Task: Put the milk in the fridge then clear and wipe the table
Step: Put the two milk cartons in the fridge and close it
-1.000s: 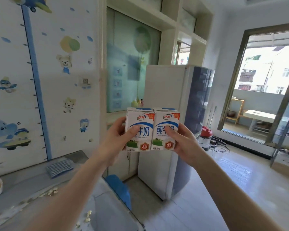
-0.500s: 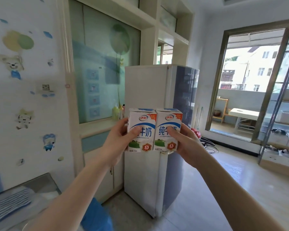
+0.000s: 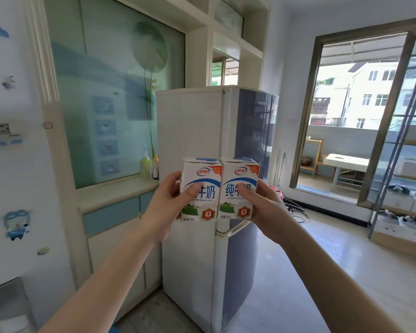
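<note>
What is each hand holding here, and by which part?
The left hand grips the left milk carton by its outer side, thumb across the front; the right hand holds the right milk carton likewise, cartons touching side by side.

Bright daylight from balcony doorway (image 3: 346,145) on my right; buildings (image 3: 370,92) outside washed out. Wall stickers (image 3: 16,223) on my left smeared. Milk cartons (image 3: 201,174) sharp. Edges bowed.

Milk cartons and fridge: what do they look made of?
The left carton and right carton look like printed coated paperboard, judging by the folded top edges and slight sheen. The fridge has a white side, flat and matte, probably painted metal. Its door front is glossy blue-grey with reflections, so glass or a lacquered panel.
</note>
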